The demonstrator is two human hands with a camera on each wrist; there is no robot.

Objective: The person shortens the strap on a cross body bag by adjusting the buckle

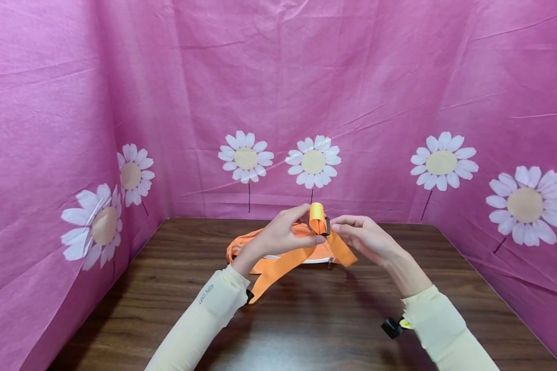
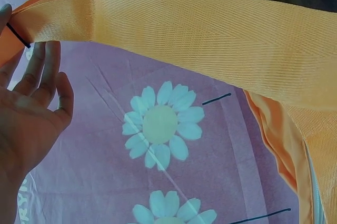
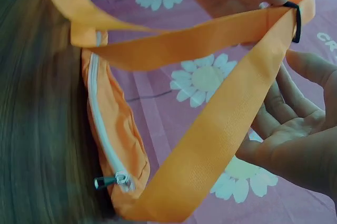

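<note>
An orange waist bag (image 1: 260, 237) with a white zip and a wide orange strap (image 1: 285, 262) rests on the table. Above it, the strap folds into a loop (image 1: 317, 214) through a black slider buckle (image 1: 327, 226). My left hand (image 1: 288, 229) grips the strap at this loop, its thumb by the slider and several fingers behind the webbing in the left wrist view. From the other side my right hand (image 1: 369, 239) pinches at the strap's edge right beside the slider; its lower fingers (image 3: 276, 103) lie loosely bent behind the webbing.
The dark wooden table (image 1: 306, 330) is bounded by a pink cloth (image 1: 366, 77) with daisies at the back and both sides. A black zip pull (image 3: 105, 182) hangs at one end of the bag. A black device (image 1: 392, 327) sits by the right sleeve.
</note>
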